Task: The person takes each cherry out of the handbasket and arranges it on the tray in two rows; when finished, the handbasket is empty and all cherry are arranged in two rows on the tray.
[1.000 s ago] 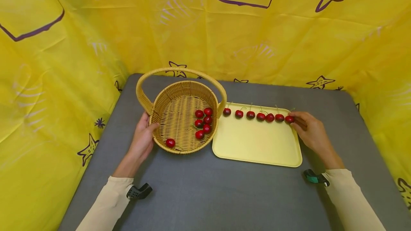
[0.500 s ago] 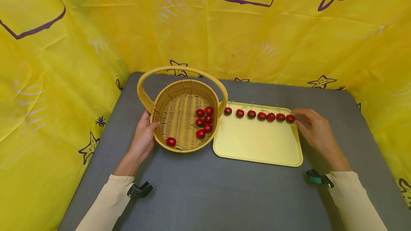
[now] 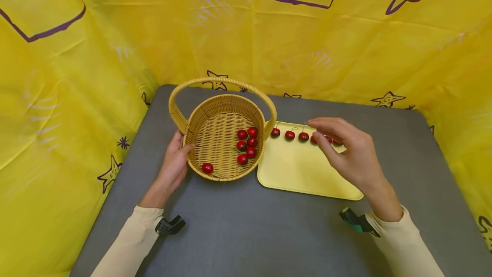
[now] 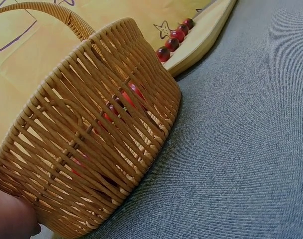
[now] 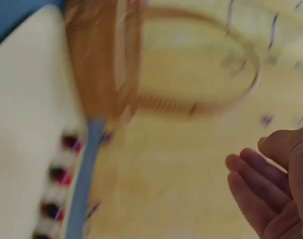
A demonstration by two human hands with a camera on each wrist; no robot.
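Note:
My left hand [image 3: 174,163] holds the left side of a round wicker basket [image 3: 203,116], thumb over the rim and fingers outside. In the basket, several red cherries [image 3: 251,141] cluster at the right and one cherry [image 3: 207,168] lies near the front left. A pale yellow tray [image 3: 296,170] stands against the basket's right side. Along its back edge runs a row of cherries [image 3: 290,135], the right end partly hidden by my right hand [image 3: 351,148]. That hand hovers above the tray with nothing between thumb and fingers; the right wrist view shows its fingers [image 5: 255,199] apart from the cherries.
The basket's tall arched handle [image 3: 223,81] rises above it. Everything stands on a grey cloth-covered table [image 3: 230,225]. A yellow patterned curtain [image 3: 238,33] hangs behind and to the sides.
My right hand has let go of the cherry at the row's right end and moved up and left over the tray. The left hand still holds the basket.

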